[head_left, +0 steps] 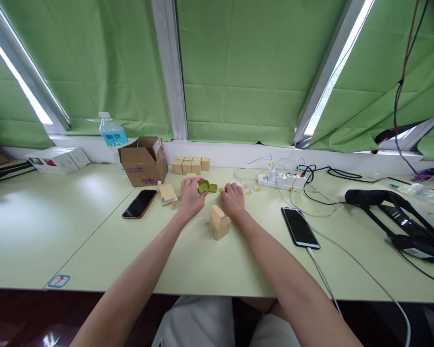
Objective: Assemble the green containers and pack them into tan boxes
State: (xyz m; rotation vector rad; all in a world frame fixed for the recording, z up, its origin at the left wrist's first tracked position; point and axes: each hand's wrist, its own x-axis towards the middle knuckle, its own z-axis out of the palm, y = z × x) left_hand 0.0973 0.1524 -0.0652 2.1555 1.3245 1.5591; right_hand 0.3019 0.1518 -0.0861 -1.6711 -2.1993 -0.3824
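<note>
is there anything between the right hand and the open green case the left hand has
Nothing visible does. The left hand holds the small green case open on the table; the right hand rests just beside it, with only bare tabletop between. The small tan box stands nearer the person, out of that gap.

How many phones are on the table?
2. One phone with an orange-edged case lies left of the left hand. The other phone, plugged into a white cable, lies right of the right hand.

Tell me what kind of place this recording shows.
Probably an office desk used for small packing work: a long pale table under green window blinds, with a power strip and small tan boxes.
</note>
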